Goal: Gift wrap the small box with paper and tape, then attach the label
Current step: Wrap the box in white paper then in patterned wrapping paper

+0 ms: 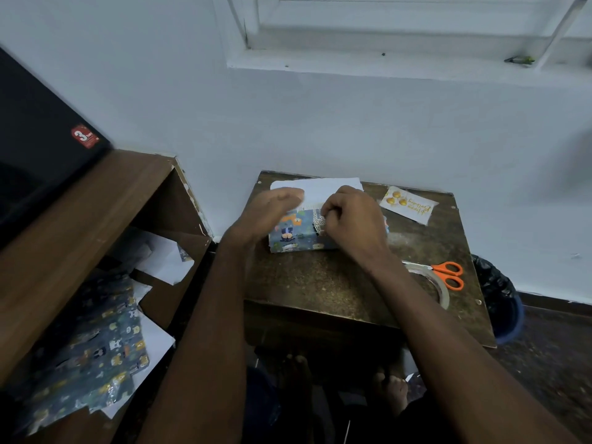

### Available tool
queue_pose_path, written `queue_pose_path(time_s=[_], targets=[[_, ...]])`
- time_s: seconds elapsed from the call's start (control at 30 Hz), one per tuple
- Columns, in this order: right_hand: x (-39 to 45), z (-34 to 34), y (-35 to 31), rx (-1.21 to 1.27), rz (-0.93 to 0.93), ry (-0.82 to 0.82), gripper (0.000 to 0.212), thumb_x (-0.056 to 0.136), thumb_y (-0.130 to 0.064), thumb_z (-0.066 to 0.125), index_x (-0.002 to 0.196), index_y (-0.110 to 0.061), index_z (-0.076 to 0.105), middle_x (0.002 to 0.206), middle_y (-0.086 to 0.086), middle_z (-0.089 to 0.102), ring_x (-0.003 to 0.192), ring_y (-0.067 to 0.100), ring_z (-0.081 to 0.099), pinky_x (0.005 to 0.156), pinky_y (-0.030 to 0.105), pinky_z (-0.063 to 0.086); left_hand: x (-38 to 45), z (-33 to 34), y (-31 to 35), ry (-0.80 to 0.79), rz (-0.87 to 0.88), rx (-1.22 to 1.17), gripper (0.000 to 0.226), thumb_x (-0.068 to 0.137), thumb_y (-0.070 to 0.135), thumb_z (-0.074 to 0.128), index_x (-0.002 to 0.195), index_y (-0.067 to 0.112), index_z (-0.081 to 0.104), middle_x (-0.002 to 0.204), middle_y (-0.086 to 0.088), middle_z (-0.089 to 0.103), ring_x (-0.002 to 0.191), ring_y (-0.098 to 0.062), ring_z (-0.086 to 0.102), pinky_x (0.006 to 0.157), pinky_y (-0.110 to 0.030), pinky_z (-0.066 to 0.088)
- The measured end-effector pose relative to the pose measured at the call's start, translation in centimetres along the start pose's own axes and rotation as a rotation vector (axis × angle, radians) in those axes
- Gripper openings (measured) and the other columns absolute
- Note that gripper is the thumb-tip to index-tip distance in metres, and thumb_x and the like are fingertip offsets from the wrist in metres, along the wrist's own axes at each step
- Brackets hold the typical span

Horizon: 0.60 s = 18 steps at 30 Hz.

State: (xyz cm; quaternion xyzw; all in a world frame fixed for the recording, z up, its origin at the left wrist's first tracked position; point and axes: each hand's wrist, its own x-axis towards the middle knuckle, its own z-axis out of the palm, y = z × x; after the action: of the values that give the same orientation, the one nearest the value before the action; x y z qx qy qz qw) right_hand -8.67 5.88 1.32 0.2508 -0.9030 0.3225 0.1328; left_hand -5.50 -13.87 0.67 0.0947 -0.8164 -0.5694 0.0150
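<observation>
A small box (296,237) partly covered in blue patterned wrapping paper lies on the small dark table (336,283). A white flap of the paper (317,190) sticks up behind it. My left hand (269,209) lies flat with straight fingers over the box's top left. Over the box's right half, my right hand (352,219) has curled fingers that pinch the paper edge. The label (408,205), white with gold balloons, lies at the table's back right. A roll of clear tape (439,286) sits by the right edge.
Orange-handled scissors (447,274) lie on the tape roll. A wooden shelf unit (96,219) at left holds spare wrapping paper (96,341) and a black device. A bin with a black bag (499,299) stands right of the table. My bare feet (390,389) are under it.
</observation>
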Motion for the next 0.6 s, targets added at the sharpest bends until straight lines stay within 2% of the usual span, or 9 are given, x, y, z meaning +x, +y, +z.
queue_pose_path(time_s=[0.1,0.17,0.2,0.23,0.3,0.37,0.43,0.5,0.6], targets=[[0.1,0.4,-0.2,0.034,0.037,0.015,0.015,0.08,-0.01,0.059,0.071,-0.012,0.071,0.077,-0.002,0.063,0.076,0.02,0.057,0.065,0.033,0.044,0.6,-0.2,-0.9,0.26,-0.144,-0.054,0.019,0.099,0.027,0.063,0.114,0.02,0.072,0.119,0.001,0.071,0.115,-0.021,0.067,0.093,-0.037,0.056],[0.0,0.7,-0.2,0.062,0.038,0.006,0.009,0.078,-0.016,0.067,0.069,-0.015,0.066,0.076,-0.003,0.059,0.075,0.017,0.053,0.063,0.029,0.037,0.8,0.3,-1.4,0.303,-0.217,-0.123,0.009,0.093,0.026,0.067,0.098,0.019,0.063,0.101,0.0,0.065,0.101,-0.021,0.065,0.074,-0.033,0.055],[0.0,0.8,0.0,0.081,0.04,0.0,0.009,0.077,-0.018,0.07,0.07,-0.017,0.065,0.077,-0.003,0.059,0.076,0.015,0.052,0.063,0.025,0.035,0.7,0.5,-1.4,0.307,-0.246,-0.148,0.016,0.094,0.024,0.07,0.107,0.017,0.062,0.107,0.001,0.063,0.102,-0.019,0.063,0.069,-0.029,0.054],[-0.1,0.9,0.1,0.107,0.051,0.001,0.01,0.076,-0.018,0.073,0.07,-0.018,0.065,0.079,-0.003,0.059,0.077,0.014,0.053,0.063,0.022,0.034,0.8,0.6,-1.5,0.32,-0.272,-0.152,0.035,0.096,0.023,0.072,0.126,0.014,0.058,0.121,0.002,0.061,0.108,-0.019,0.062,0.067,-0.026,0.053],[0.0,0.8,0.4,0.178,0.087,0.013,0.011,0.076,-0.015,0.077,0.07,-0.017,0.067,0.08,-0.002,0.062,0.077,0.014,0.056,0.064,0.02,0.039,1.1,0.7,-1.9,0.35,-0.292,-0.174,0.071,0.095,0.022,0.076,0.155,0.012,0.038,0.141,-0.002,0.054,0.12,-0.024,0.061,0.078,-0.032,0.055],[0.0,0.6,0.5,0.226,0.114,0.012,0.011,0.077,-0.011,0.078,0.07,-0.015,0.071,0.081,-0.001,0.066,0.075,0.013,0.06,0.065,0.025,0.046,1.1,0.9,-2.1,0.358,-0.282,-0.194,0.078,0.095,0.023,0.079,0.158,0.011,0.036,0.14,-0.003,0.053,0.124,-0.024,0.059,0.093,-0.037,0.054],[0.0,0.5,0.3,0.231,0.119,0.011,0.011,0.078,-0.009,0.079,0.07,-0.014,0.072,0.081,-0.001,0.067,0.074,0.013,0.061,0.065,0.028,0.048,1.1,1.2,-2.3,0.353,-0.222,-0.171,0.062,0.091,0.027,0.082,0.146,0.012,0.057,0.13,-0.001,0.067,0.113,-0.021,0.068,0.099,-0.042,0.058],[0.0,0.5,0.2,0.22,0.108,0.018,0.011,0.078,-0.009,0.078,0.071,-0.014,0.071,0.08,-0.001,0.066,0.075,0.014,0.061,0.065,0.028,0.046,0.9,1.6,-2.1,0.362,-0.141,-0.107,0.037,0.087,0.034,0.084,0.119,0.019,0.076,0.107,0.001,0.077,0.097,-0.017,0.075,0.093,-0.044,0.063],[-0.1,0.7,0.3,0.199,0.082,0.031,0.012,0.079,-0.009,0.078,0.071,-0.014,0.069,0.08,0.0,0.065,0.076,0.015,0.059,0.065,0.028,0.043,0.8,2.0,-1.6,0.424,-0.039,-0.013,0.015,0.089,0.033,0.083,0.098,0.023,0.075,0.085,0.01,0.067,0.08,-0.007,0.065,0.081,-0.03,0.057]])
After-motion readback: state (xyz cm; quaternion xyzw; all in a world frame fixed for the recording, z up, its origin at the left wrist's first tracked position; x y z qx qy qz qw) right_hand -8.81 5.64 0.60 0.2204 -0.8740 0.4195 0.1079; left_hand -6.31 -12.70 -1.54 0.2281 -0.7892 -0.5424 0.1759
